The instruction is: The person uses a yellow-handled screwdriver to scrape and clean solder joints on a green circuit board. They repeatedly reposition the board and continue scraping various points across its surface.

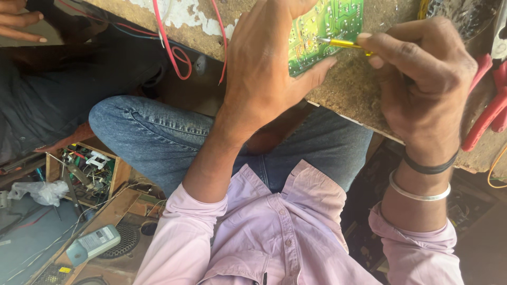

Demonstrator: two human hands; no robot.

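Green circuit board (325,31) is lying flat on my worn wooden bench (359,89), near its front edge. My left hand (264,68) is spread flat over the board's left side, pinning it down. My right hand (422,84) is pinched around a thin yellow-handled tool (343,44), tip touching the board's surface. So I'd say I'm mid-job: board's held and the tool's on it, but I can't tell what's been fixed so far or how many spots are left. Red-handled pliers (488,100) sit untouched off to the right, red wires (174,47) hang off the bench.
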